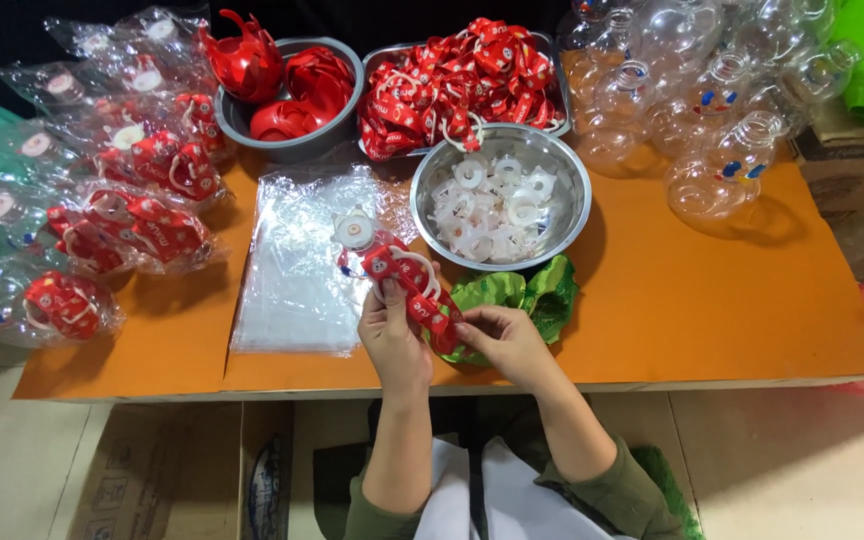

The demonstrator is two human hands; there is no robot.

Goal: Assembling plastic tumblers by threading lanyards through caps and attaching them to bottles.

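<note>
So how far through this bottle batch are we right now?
Done: bagged bottles with red straps lie piled at the table's left. In hand: the left hand and right hand hold a clear bottle with a red strap over the flat bags. Left: many bare bottles, plus straps and white caps.

Both hands, left hand and right hand, grip a red-strapped clear bottle. It's over the orange table, near a steel bowl of white caps.

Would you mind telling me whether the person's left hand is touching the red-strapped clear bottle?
Touching. The head view shows the left hand wrapped around the clear bottle, thumb lying on its red strap, with no gap; the right hand pinches the strap's lower end.
</note>
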